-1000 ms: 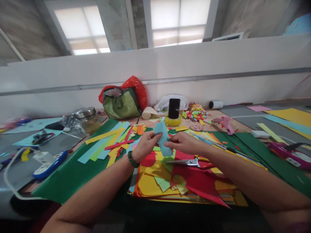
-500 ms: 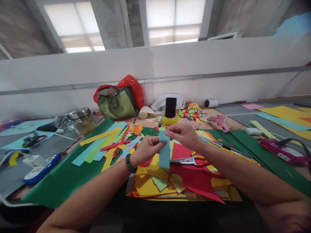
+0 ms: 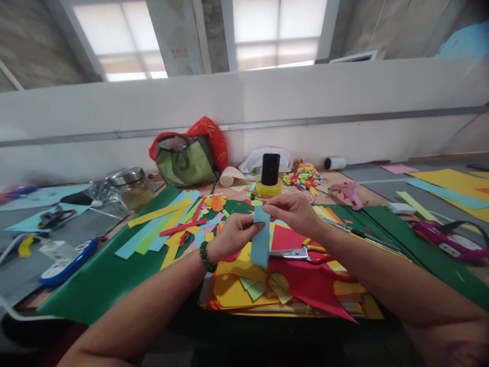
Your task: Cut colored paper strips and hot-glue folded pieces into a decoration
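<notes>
A light blue paper strip [image 3: 261, 239] hangs upright between both my hands above the table. My left hand [image 3: 233, 235], with a green bead bracelet on the wrist, pinches the strip's left side near its middle. My right hand [image 3: 292, 213] pinches the strip's top end. Right below them lies a pair of scissors [image 3: 301, 253] with red and yellow handles, resting on a stack of coloured paper sheets [image 3: 282, 290] in yellow, red and green.
Long green sheets [image 3: 103, 275] cover the table, strewn with paper strips [image 3: 164, 229]. Behind stand a yellow tape roll with a black phone [image 3: 270, 176], a green bag [image 3: 187, 163], a glass jar [image 3: 132, 188], a pink glue gun [image 3: 349, 192]. A power strip [image 3: 64, 260] lies left.
The strip went from tilted to hanging upright. My right hand rose from its lower side to its top end. My left hand kept its pinch.
</notes>
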A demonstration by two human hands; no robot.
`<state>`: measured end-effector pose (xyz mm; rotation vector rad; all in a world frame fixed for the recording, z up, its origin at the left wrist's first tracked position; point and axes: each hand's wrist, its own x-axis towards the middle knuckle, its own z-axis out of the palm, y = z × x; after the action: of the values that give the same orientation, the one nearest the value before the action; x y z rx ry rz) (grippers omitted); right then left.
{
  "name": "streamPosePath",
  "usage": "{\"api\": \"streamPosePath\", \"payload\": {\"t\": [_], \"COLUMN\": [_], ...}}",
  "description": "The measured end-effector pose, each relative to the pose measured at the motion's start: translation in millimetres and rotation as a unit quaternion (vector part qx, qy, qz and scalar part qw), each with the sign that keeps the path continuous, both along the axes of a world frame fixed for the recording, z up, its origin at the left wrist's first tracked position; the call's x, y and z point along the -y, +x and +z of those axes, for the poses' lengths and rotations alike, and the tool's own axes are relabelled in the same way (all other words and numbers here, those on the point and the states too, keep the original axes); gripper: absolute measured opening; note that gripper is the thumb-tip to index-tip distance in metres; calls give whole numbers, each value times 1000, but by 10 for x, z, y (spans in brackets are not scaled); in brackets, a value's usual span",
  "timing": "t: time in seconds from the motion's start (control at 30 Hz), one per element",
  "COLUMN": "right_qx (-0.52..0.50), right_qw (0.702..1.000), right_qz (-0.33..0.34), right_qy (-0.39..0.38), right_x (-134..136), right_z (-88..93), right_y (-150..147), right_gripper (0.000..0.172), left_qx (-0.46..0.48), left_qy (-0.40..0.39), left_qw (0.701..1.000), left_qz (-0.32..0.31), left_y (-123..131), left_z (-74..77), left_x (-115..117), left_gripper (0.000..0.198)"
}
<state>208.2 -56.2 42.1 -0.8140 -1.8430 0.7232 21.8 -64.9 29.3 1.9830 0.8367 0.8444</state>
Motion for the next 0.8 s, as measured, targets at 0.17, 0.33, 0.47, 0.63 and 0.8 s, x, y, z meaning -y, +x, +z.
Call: {"api": "streamPosePath", "payload": {"t": [0.17, 0.33, 0.47, 0.63, 0.8], "right_qx": [-27, -29, 23, 14, -13], "right_qw": [999, 986, 988, 982, 974], "right_qz": [15, 92, 41, 41, 47], "right_qy": [-24, -139, -147, -183, -221], "right_x": [5, 60, 103, 91, 49], "right_z": [-8, -90, -188, -156, -84], "right_y": [-23, -141, -227, -218, -167], "right_gripper": [27, 72, 80, 27, 39], "left_qx": [36, 160, 239, 363, 433], "left_qy": [-31, -53, -56, -130, -161], "left_qw": [999, 981, 955, 897, 853], "left_qz": [8, 100, 168, 214, 241], "left_y": [-1, 2, 1, -18, -50], "left_z": [0, 66, 95, 119, 165], "left_x": [0, 4, -21, -85, -113], "left_gripper": [39, 35, 37, 38, 34]}}
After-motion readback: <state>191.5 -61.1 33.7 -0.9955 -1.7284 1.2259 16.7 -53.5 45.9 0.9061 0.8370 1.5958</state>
